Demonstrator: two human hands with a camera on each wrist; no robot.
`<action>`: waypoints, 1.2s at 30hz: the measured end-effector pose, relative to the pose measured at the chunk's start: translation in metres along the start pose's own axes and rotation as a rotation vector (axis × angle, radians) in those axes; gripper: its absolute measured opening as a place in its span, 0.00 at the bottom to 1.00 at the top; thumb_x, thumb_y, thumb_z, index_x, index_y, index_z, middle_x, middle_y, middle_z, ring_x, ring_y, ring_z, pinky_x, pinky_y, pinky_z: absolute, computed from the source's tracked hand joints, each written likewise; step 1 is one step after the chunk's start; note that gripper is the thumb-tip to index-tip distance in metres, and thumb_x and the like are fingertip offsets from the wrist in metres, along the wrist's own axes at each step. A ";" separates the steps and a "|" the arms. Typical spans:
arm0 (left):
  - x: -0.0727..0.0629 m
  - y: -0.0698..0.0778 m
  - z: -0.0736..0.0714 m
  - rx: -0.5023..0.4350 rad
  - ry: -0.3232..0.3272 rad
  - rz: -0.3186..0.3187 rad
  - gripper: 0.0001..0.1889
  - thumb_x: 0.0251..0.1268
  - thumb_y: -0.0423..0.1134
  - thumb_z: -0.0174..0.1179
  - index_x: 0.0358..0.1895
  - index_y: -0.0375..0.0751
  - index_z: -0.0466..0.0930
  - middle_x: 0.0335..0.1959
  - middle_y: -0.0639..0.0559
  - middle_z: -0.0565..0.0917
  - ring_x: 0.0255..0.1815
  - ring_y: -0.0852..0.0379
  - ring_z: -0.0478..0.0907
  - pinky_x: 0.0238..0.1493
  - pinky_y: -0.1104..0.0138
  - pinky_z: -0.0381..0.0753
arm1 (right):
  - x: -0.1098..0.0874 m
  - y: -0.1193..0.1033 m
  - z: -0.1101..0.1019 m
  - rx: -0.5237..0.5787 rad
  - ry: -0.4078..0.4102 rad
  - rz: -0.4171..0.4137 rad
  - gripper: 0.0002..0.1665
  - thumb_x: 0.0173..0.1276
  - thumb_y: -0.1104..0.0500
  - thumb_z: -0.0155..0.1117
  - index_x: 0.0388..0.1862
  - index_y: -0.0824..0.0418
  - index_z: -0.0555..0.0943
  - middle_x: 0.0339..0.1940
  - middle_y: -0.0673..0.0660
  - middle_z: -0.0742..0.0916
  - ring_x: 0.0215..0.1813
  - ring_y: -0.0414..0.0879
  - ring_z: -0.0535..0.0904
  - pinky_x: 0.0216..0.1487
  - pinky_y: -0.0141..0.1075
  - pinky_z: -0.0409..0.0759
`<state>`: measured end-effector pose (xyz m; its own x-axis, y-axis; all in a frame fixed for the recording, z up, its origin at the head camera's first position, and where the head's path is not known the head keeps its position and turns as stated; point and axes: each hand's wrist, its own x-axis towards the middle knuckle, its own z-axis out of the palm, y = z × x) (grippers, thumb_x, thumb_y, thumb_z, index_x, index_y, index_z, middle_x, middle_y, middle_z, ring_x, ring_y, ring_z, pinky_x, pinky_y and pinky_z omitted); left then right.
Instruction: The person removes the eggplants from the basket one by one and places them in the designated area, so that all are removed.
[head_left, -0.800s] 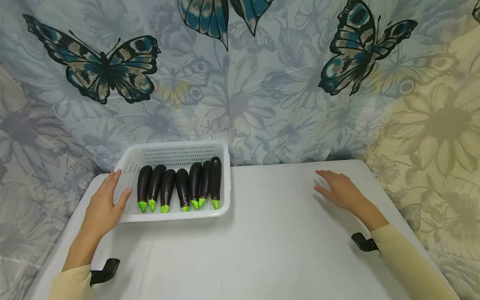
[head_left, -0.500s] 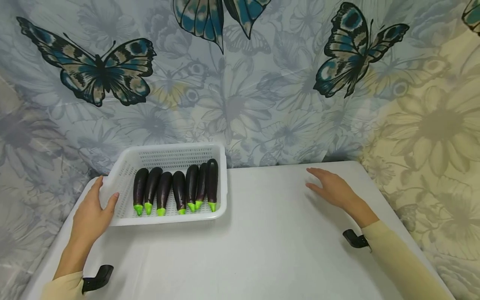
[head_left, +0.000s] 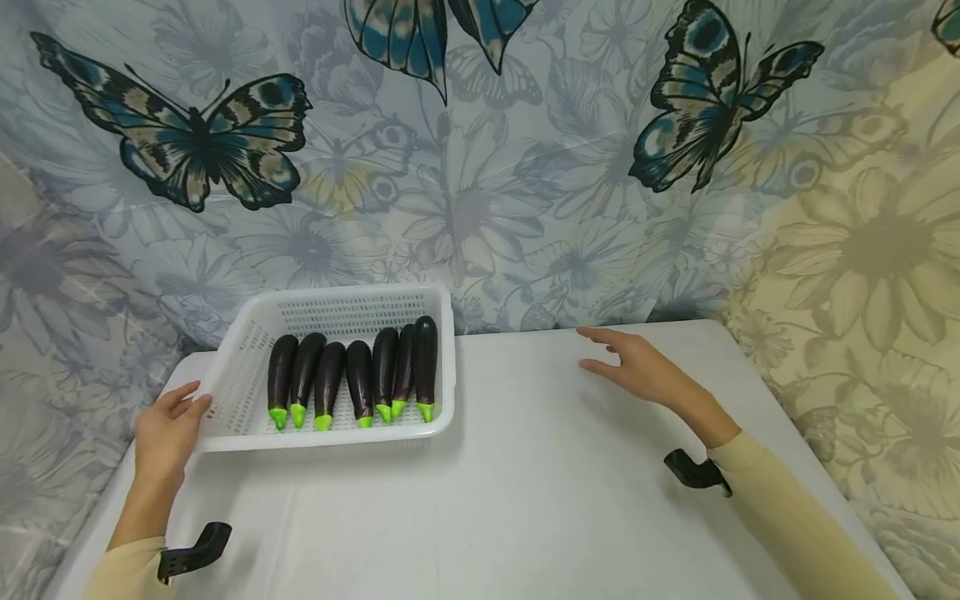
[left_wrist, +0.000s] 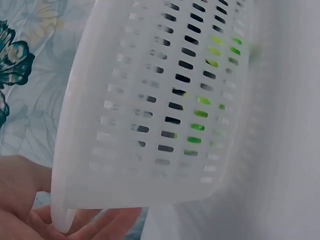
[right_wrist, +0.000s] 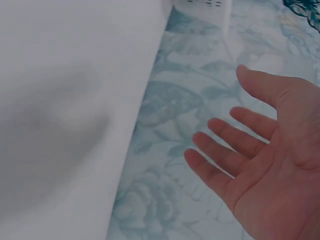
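A white plastic basket (head_left: pixel 330 442) with slotted walls stands at the table's back left. Several dark purple eggplants (head_left: pixel 359 379) with bright green stem ends lie side by side inside it. My left hand (head_left: pixel 167 433) is at the basket's left rim and grips it between thumb and fingers. In the left wrist view the basket's slotted end wall (left_wrist: pixel 125 190) fills the middle, with the fingers (left_wrist: pixel 112 222) partly behind the rim. My right hand (head_left: pixel 637 367) is held over the right part of the table, fingers extended and apart. It touches nothing, and its palm (right_wrist: pixel 280 200) shows in the right wrist view.
The table (head_left: pixel 495 483) has a white cover. A patterned cloth with flowers and butterflies (head_left: pixel 201 137) hangs right behind its back edge and along both sides. A black wrist mount (head_left: pixel 197 552) sticks out from the left sleeve, another mount (head_left: pixel 693 471) from the right.
My left hand has come back along the basket's left side, its straight fingers now bent at the rim. My right hand has moved left over the table. The eggplants lie as before.
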<state>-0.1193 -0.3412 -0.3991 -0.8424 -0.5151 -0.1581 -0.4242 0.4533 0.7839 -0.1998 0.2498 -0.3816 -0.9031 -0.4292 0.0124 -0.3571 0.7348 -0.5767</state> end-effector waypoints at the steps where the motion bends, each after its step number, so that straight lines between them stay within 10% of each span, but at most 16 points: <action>1: 0.001 -0.001 0.000 -0.025 0.006 -0.031 0.30 0.76 0.47 0.48 0.75 0.38 0.59 0.61 0.39 0.77 0.45 0.56 0.79 0.40 0.71 0.77 | 0.002 -0.003 -0.001 0.015 -0.002 -0.007 0.36 0.72 0.50 0.62 0.72 0.66 0.67 0.70 0.66 0.72 0.64 0.67 0.72 0.62 0.57 0.71; 8: 0.004 -0.005 0.001 -0.140 0.017 -0.094 0.31 0.72 0.47 0.56 0.73 0.38 0.63 0.30 0.76 0.76 0.30 0.78 0.69 0.30 0.79 0.72 | 0.021 -0.023 -0.007 0.111 0.006 -0.085 0.36 0.70 0.55 0.65 0.71 0.69 0.66 0.70 0.66 0.71 0.68 0.61 0.70 0.64 0.53 0.71; 13: 0.004 -0.007 0.007 -0.119 0.034 -0.077 0.31 0.73 0.47 0.54 0.74 0.38 0.62 0.51 0.50 0.83 0.28 0.79 0.69 0.29 0.79 0.72 | 0.034 -0.036 -0.005 0.146 0.011 -0.114 0.37 0.68 0.57 0.67 0.72 0.67 0.67 0.71 0.64 0.72 0.67 0.59 0.71 0.63 0.51 0.72; 17: 0.003 -0.008 0.011 -0.143 0.035 -0.054 0.32 0.74 0.47 0.53 0.75 0.36 0.58 0.67 0.32 0.69 0.27 0.81 0.68 0.27 0.80 0.72 | 0.044 -0.044 -0.001 0.179 0.024 -0.146 0.37 0.65 0.62 0.70 0.71 0.67 0.68 0.69 0.65 0.73 0.65 0.60 0.74 0.61 0.49 0.74; 36: 0.001 -0.008 0.018 -0.099 0.197 0.030 0.26 0.75 0.46 0.51 0.70 0.35 0.68 0.60 0.31 0.74 0.26 0.82 0.67 0.25 0.84 0.68 | 0.086 -0.082 0.020 0.157 -0.004 -0.224 0.37 0.64 0.57 0.72 0.69 0.63 0.71 0.66 0.62 0.77 0.66 0.57 0.73 0.66 0.47 0.69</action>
<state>-0.1231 -0.3323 -0.4162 -0.7691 -0.6387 -0.0212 -0.3572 0.4022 0.8430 -0.2436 0.1418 -0.3498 -0.8050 -0.5738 0.1509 -0.5062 0.5314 -0.6793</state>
